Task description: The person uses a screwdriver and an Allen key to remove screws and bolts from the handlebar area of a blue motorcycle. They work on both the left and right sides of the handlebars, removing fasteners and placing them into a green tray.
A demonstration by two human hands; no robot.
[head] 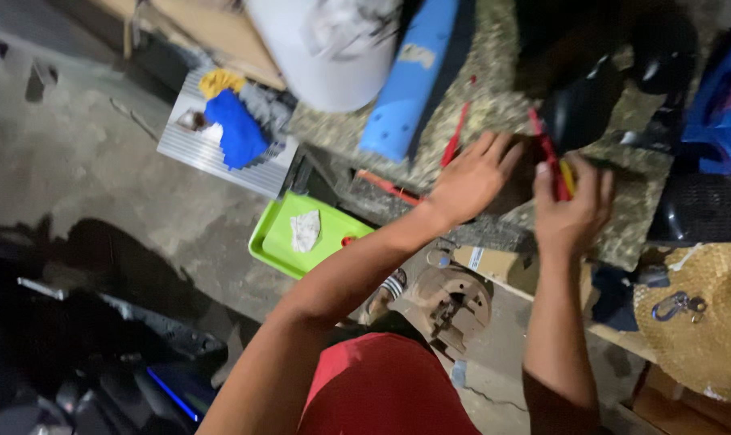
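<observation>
Two hands | R hand (573,211) clamps red tool (548,153) | L hand (472,179) spread beside it

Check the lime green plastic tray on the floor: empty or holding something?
Holding something. The lime green plastic tray has a crumpled white cloth or paper lying inside and a small red item by its right rim.

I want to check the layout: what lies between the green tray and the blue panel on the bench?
In the head view, a red-handled tool lies between the green tray and the blue panel, at the bench's edge.
</observation>
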